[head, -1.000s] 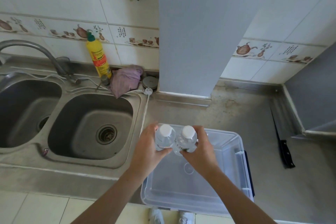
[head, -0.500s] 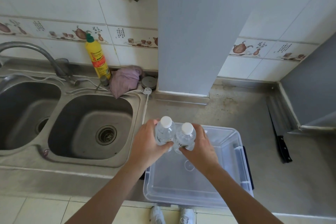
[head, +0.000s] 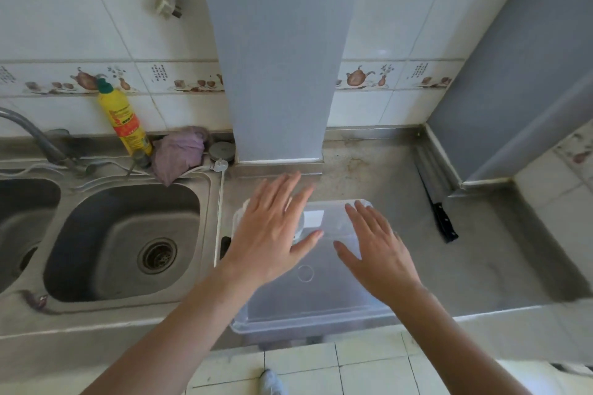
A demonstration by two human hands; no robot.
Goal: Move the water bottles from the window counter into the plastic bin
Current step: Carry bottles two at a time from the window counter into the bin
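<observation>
The clear plastic bin point(head: 308, 321) stands on the steel counter at its front edge, just right of the sink. My left hand point(head: 272, 234) hovers over the bin's far left part, fingers spread and holding nothing. My right hand point(head: 375, 253) hovers over the bin's right side, also spread and holding nothing. A clear water bottle point(head: 300, 228) lies inside the bin at its far left, showing only between my left thumb and fingers. The rest of the bottles is hidden under my left hand.
A double steel sink point(head: 122, 240) with a faucet point(head: 35, 138) lies to the left. Behind it stand a yellow detergent bottle point(head: 125, 119) and a purple cloth point(head: 179, 154). A black-handled knife point(head: 436, 202) lies on the counter to the right. A grey column point(head: 279, 74) rises behind the bin.
Both hands held two capped bottles together above the bin. Now the hands are open and spread, and the bottles are down inside the bin.
</observation>
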